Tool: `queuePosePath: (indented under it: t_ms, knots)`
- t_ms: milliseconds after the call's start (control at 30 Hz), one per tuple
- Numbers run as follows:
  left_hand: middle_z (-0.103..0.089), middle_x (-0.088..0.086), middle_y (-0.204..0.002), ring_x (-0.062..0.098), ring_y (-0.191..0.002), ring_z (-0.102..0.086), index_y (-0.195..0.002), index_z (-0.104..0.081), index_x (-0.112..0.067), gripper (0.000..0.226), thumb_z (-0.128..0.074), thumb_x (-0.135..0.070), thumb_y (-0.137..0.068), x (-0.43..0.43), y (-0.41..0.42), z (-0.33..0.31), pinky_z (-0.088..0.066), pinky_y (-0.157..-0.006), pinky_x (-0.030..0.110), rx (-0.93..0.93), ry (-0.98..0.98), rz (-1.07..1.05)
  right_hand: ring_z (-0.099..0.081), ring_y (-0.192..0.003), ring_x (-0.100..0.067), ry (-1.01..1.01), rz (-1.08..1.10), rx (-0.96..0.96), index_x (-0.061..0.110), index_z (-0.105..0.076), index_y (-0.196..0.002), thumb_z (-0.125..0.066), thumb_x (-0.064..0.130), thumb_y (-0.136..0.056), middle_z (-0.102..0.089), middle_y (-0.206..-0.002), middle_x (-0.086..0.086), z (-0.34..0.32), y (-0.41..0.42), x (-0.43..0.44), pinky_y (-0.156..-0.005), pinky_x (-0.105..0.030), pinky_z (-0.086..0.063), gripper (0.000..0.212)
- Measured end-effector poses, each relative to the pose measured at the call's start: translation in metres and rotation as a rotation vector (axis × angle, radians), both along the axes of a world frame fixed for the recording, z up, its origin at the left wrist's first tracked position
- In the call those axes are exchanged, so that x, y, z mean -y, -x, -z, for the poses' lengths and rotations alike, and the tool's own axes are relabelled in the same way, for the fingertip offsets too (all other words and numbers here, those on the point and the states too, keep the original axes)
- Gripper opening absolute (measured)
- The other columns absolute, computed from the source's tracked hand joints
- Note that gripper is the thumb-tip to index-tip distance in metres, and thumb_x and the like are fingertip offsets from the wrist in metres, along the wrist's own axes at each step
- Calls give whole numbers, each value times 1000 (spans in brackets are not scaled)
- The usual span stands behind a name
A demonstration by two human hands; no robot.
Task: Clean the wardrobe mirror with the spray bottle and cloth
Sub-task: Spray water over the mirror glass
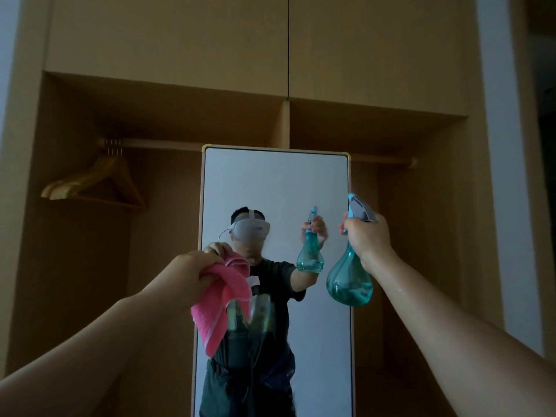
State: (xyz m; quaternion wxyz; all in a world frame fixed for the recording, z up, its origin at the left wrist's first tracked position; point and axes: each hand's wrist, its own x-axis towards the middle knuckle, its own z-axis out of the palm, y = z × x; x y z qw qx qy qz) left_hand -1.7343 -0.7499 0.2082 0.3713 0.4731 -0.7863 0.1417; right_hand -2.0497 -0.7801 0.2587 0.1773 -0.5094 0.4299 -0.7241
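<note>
A tall framed mirror (319, 182) stands upright in the middle of an open wooden wardrobe. My left hand (188, 270) is raised before the mirror's left edge and grips a pink cloth (221, 299), which hangs down from the fist. My right hand (367, 234) is held up at the mirror's right edge, closed around the neck of a teal see-through spray bottle (349, 281). Its nozzle points toward the glass. The mirror reflects a person holding both things.
Wooden hangers (96, 185) hang from the rail (156, 143) in the wardrobe's left bay. The right bay behind the bottle shows only its rail. Closed cupboard doors (288, 43) sit above. A white wall (496, 145) borders the wardrobe on the right.
</note>
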Motion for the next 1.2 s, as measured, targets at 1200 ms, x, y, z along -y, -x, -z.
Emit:
queuePosePath:
  t_ms: [1200]
  knots:
    - [-63,-15,-92,-6,-84,-56,-99,-70,-27,24,-58,-8,-90,-39,-62,9,-45,-68,7,-82,-57,-108,-58,-51,-19,14,-323,-206,-6,-62,-84,-52,14,-57,-66,-66,-22,5,-132,-13,-49,-25,-48,35]
